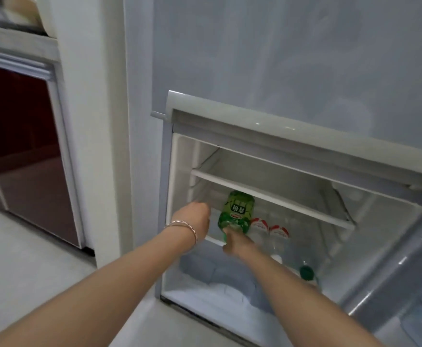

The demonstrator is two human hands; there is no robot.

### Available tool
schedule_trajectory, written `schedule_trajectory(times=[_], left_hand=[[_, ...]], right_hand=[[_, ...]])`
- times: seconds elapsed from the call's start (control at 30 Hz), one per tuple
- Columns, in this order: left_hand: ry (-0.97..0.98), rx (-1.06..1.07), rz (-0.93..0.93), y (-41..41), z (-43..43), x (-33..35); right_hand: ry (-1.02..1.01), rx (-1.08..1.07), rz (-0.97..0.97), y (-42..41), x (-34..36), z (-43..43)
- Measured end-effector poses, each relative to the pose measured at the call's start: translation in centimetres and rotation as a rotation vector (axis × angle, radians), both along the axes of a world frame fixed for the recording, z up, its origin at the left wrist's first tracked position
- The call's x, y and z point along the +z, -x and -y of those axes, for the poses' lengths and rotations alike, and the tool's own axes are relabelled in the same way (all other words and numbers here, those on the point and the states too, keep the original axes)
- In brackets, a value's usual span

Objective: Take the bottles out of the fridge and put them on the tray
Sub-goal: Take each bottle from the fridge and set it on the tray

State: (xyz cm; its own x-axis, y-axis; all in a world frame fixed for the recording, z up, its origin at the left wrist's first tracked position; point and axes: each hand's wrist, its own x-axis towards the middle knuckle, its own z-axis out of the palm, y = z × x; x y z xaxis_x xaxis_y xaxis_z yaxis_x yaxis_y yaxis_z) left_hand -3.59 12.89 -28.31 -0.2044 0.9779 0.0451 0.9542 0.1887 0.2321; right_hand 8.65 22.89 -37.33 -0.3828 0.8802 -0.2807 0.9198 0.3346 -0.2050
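Inside, right grip point(230, 241) tight around neck of green bottle point(238, 209), body just beyond on shelf point(215, 240).

Left grip point(196, 217) fingers hidden; right grip point(231, 241) covers green bottle point(237, 211) cap.

Only one camera is here, on the person's head, and it looks forward and down into the open fridge point(180, 171). It is near, for the left hand point(192, 214) reaches the front edge of a shelf point(215, 241) inside and the right hand point(232, 242) holds the green bottle point(237, 209) on it. The view is wide and takes in the floor point(17, 259) and a dark red cupboard door point(17, 134) at the left.
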Motion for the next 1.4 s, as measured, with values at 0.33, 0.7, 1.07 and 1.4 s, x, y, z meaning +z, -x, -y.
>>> schedule_trajectory(times=[0.33,0.7,1.07,1.4], left_hand=[[0.026,-0.015,0.029,-0.1,-0.7,-1.3],[0.031,-0.408,0.217,-3.1,4.1,7.8],[-0.218,-0.737,0.441,-11.1,12.2,22.0],[-0.537,-0.866,0.608,-18.8,15.1,32.0]], right_hand=[[-0.593,0.035,-0.053,-0.9,2.3,3.8],[-0.429,0.033,-0.302,-5.2,19.6,13.4],[-0.308,-0.239,-0.678,-18.3,34.6,24.9],[-0.460,-0.339,-0.958,-24.6,35.1,28.6]])
